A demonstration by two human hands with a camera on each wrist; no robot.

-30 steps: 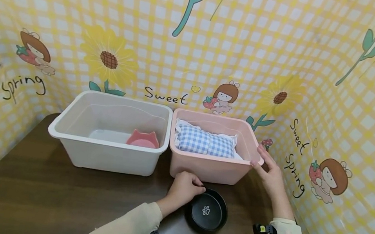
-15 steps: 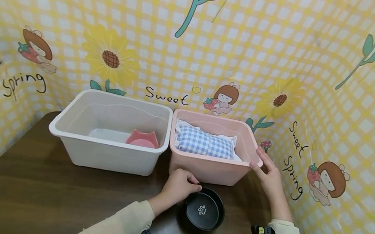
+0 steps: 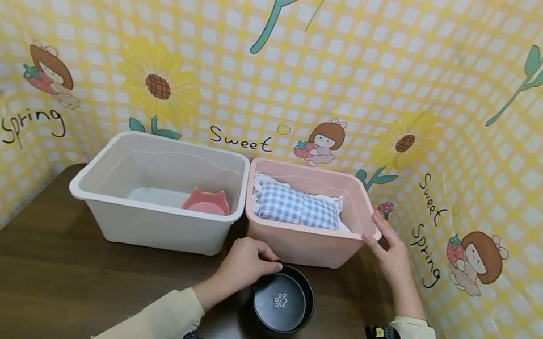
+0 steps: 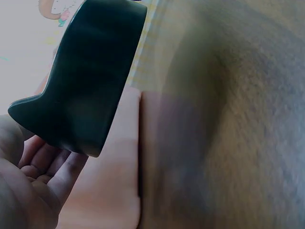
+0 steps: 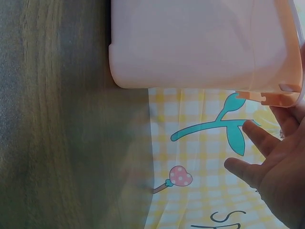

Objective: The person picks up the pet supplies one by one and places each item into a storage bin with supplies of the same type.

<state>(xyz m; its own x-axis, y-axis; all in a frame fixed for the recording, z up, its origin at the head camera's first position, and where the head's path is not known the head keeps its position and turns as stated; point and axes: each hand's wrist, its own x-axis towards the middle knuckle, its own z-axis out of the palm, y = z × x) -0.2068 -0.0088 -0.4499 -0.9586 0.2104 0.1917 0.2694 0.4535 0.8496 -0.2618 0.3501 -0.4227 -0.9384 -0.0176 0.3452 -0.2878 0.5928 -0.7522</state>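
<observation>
My left hand (image 3: 249, 264) pinches the rim of a black pet bowl (image 3: 285, 300) with a white paw print inside. In the left wrist view the bowl (image 4: 90, 71) is raised above the tabletop, showing its dark outer wall and a pointed ear-like tip by my palm. My right hand (image 3: 391, 257) holds the right front corner of the pink bin (image 3: 297, 247). The right wrist view has two fingers (image 5: 257, 138) stretched out below the bin's rim, the thumb hidden. Inside the pink bin lies a blue-and-white checked cushion (image 3: 297, 207) with white frills.
A white bin (image 3: 155, 228) stands against the left side of the pink one, with a pink cat-eared bowl (image 3: 208, 201) inside. Both sit on a dark wooden table (image 3: 56, 278). Yellow checked cloth (image 3: 283, 79) hangs behind and at both sides.
The black bowl has moved left and tilted slightly up in my left hand, coming away from the table. My right hand stays at the pink bin's corner.
</observation>
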